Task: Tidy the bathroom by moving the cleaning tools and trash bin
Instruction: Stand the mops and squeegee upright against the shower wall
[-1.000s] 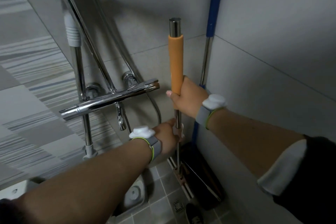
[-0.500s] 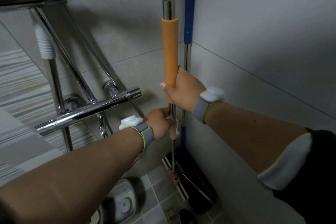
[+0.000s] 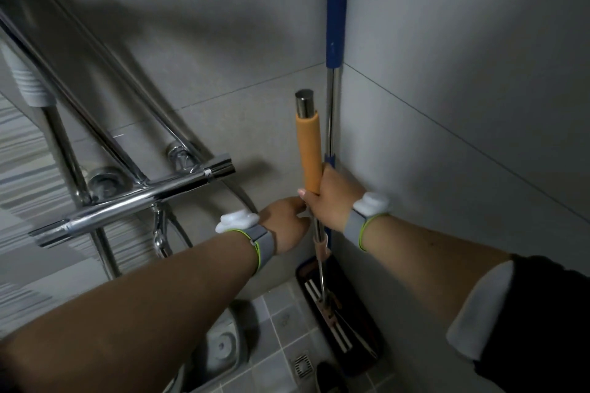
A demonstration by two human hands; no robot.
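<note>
While both hands (image 3: 332, 198) clasp it, the orange-handled mop (image 3: 309, 150) stands upright.

2 hands (image 3: 332, 198) gripping orange-handled mop (image 3: 309, 150)

1. Orange-gripped mop (image 3: 309, 150): steel pole with a bare metal cap on top and an orange foam sleeve below; stands nearly upright at centre frame, in the wall corner; flat head with pale strips (image 3: 329, 316) down at lower centre, over a dark tray-like base on the grey floor tiles.
2. Blue-handled mop (image 3: 337, 6): blue upper sleeve, chrome shaft beneath; stands upright in the corner, just behind the orange one, running out of the top of the frame; lower end hidden.
</note>
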